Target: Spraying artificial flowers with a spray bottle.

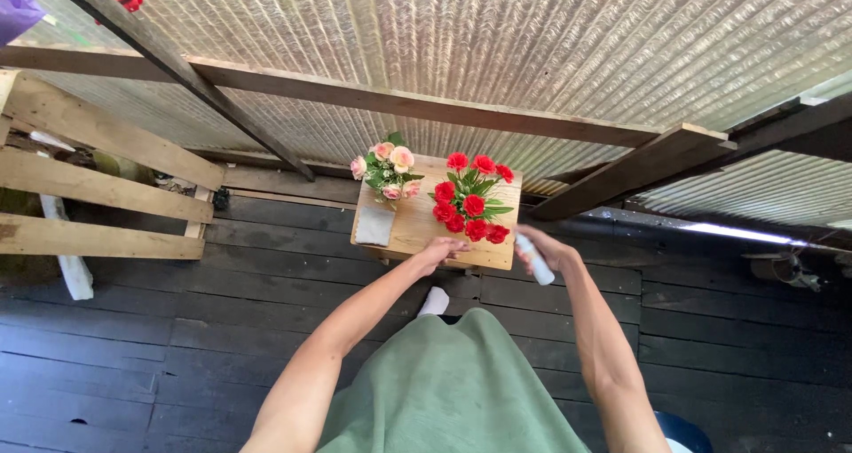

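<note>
A white spray bottle (pixel 535 259) is gripped in the right hand (pixel 548 249), just right of the red flower bunch (pixel 470 203), which is touched at its base by the left hand (pixel 441 252); its finger spread cannot be told. The nozzle is best kept aimed at the blooms.

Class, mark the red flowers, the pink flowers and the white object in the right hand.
red flowers (pixel 471 206), head view, a middle bloom
pink flowers (pixel 389 167), head view, bunch centre
white object (pixel 535 259), head view, its midsection
</note>
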